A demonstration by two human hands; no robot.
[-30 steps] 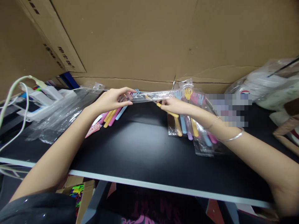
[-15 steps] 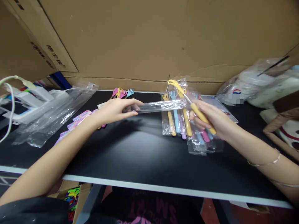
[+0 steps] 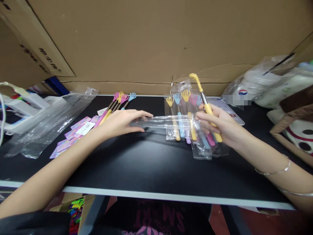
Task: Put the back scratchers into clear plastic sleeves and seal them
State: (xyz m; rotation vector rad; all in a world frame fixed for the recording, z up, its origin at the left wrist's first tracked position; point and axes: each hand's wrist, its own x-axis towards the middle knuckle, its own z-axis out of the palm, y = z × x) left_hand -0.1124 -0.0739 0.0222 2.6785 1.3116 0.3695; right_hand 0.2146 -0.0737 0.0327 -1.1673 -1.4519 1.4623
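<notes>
A yellow back scratcher [image 3: 209,112] with a hand-shaped head is gripped in my right hand [image 3: 220,122], its head pointing up. Those fingers also pinch one end of a clear plastic bag [image 3: 166,122]. My left hand [image 3: 129,120] has its thumb and fingers around the other end, so the bag stretches level between both hands above the black table. Below my right hand lie several bagged back scratchers [image 3: 181,124] in yellow, blue, purple and pink. Beyond my left hand rest several unbagged back scratchers [image 3: 114,104], beside printed cards [image 3: 70,133].
Loose clear bags [image 3: 52,120] lie at the left by a white plastic device [image 3: 31,112]. A tablet-like panel [image 3: 228,109] sits behind my right hand. Bagged cup [image 3: 256,83] and brown-strapped bag [image 3: 290,127] stand right. Cardboard [image 3: 137,39] walls the back.
The back scratcher in my right hand has turned more upright, its head swinging right. The stretched bag is slightly lower in view. The camera view has shifted a little.
</notes>
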